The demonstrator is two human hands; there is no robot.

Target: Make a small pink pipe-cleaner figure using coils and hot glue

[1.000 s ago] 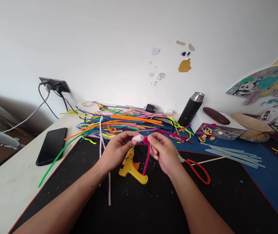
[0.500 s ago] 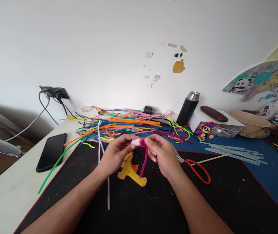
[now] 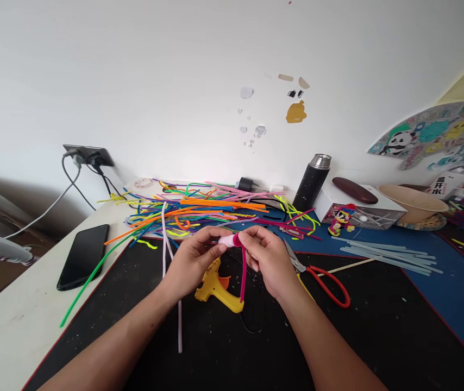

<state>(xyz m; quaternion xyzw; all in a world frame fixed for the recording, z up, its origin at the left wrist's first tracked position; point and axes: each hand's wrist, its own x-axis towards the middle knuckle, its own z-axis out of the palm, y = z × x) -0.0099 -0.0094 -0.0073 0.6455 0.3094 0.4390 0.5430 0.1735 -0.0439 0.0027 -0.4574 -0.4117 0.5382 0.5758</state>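
Note:
My left hand (image 3: 193, 259) pinches a small pale pink coil of pipe cleaner (image 3: 226, 240) at chest height over the black mat (image 3: 378, 336). My right hand (image 3: 268, 258) is closed on a magenta pipe cleaner (image 3: 243, 271), whose top wraps against the pink coil and whose tail hangs down. Under my hands lies a yellow glue gun (image 3: 217, 285). Red-handled scissors (image 3: 325, 279) lie just right of my right hand.
A heap of coloured pipe cleaners (image 3: 207, 209) spreads behind my hands. A black phone (image 3: 83, 255) lies at left, a black flask (image 3: 312, 183) stands at the back, and glue sticks (image 3: 387, 255) lie on the blue mat at right. A white pipe cleaner (image 3: 180, 320) lies on the black mat.
My hands have drawn a little closer together and the magenta pipe cleaner has been wound tighter against the pink coil; its tail hangs straighter. The view has shifted slightly.

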